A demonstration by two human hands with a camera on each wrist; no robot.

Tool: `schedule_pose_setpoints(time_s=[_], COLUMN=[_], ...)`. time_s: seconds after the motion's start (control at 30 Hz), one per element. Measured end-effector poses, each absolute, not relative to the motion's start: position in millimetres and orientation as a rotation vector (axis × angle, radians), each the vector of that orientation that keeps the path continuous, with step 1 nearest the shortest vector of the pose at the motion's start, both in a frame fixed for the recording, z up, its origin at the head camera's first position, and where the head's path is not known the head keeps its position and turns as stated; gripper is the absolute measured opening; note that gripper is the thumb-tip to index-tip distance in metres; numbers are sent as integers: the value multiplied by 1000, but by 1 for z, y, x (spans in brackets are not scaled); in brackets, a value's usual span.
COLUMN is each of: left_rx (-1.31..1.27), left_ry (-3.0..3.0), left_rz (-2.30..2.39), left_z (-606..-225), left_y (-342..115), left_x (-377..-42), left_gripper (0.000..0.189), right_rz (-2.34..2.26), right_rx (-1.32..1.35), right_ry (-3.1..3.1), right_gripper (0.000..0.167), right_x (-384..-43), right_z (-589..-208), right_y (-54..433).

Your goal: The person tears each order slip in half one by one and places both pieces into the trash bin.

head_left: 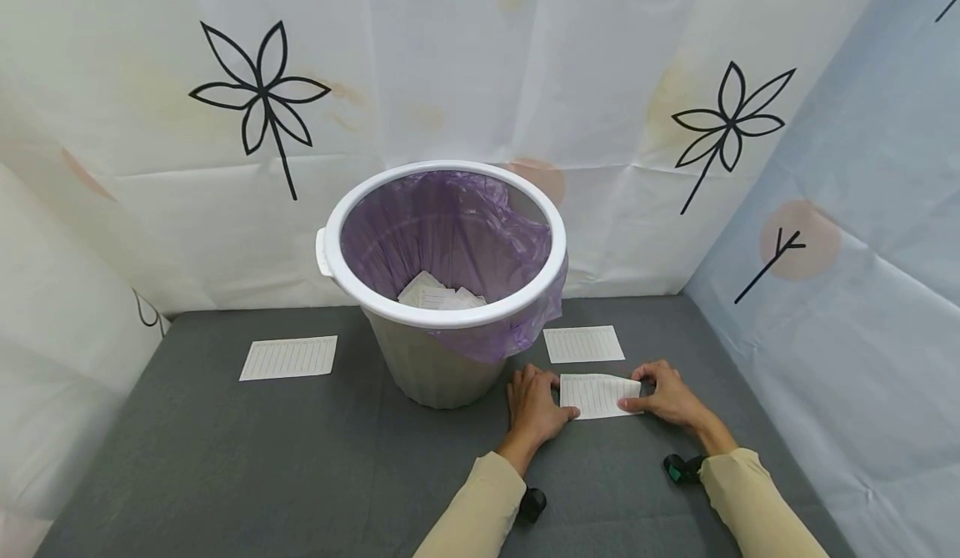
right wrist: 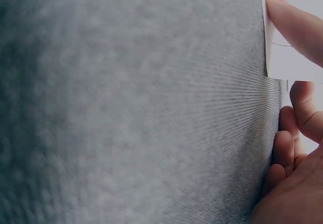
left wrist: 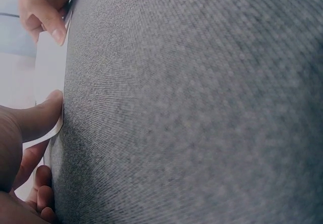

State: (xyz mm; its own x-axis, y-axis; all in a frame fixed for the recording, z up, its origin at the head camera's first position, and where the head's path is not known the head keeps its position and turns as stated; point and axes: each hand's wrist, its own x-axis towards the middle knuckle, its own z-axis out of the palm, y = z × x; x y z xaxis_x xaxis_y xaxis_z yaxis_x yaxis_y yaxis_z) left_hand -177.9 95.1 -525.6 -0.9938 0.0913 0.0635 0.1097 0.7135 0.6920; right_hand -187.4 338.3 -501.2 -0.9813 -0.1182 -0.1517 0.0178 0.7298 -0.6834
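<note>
A small sheet of lined white paper [head_left: 596, 396] lies close to the dark table surface, between both hands. At its left end, my left hand [head_left: 536, 405] pinches it; the left wrist view shows the thumb [left wrist: 43, 117] over the paper and the index finger under its curved edge. My right hand [head_left: 671, 397] holds the right end, where the upper corner bends up slightly. In the right wrist view the right thumb [right wrist: 295, 28] presses on the paper, with the other fingers curled below its edge. Just beyond lies a second lined sheet [head_left: 583, 344].
Left of the hands stands a white bin [head_left: 442, 318] lined with a purple plastic bag [head_left: 480, 233], with several paper pieces [head_left: 435, 293] inside. Another lined sheet [head_left: 289, 358] lies left of the bin. Fabric walls with leaf drawings border the grey table [head_left: 300, 458].
</note>
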Motion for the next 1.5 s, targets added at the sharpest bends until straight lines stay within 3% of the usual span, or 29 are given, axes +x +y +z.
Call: schedule_pose_setpoints(time_s=[0.43,1.2,1.5], left_rx=[-177,-188,-196], left_ry=[-2882,-2847,-2688], left_rz=[-1127,-1188,-1472], left_z=[-528,-526,-525], left_y=[96,94,91], left_x=[-179,-179,-182], left_gripper=[42,45,11], right_rz=[-1097,-1186,-1223], right_rx=[-68,-104,-126], right_ry=[2727,2778,2782], right_gripper=[40,16,14], right_x=[-188,-187,-185], right_z=[-500,-507,-507], right_y=[335,334,335])
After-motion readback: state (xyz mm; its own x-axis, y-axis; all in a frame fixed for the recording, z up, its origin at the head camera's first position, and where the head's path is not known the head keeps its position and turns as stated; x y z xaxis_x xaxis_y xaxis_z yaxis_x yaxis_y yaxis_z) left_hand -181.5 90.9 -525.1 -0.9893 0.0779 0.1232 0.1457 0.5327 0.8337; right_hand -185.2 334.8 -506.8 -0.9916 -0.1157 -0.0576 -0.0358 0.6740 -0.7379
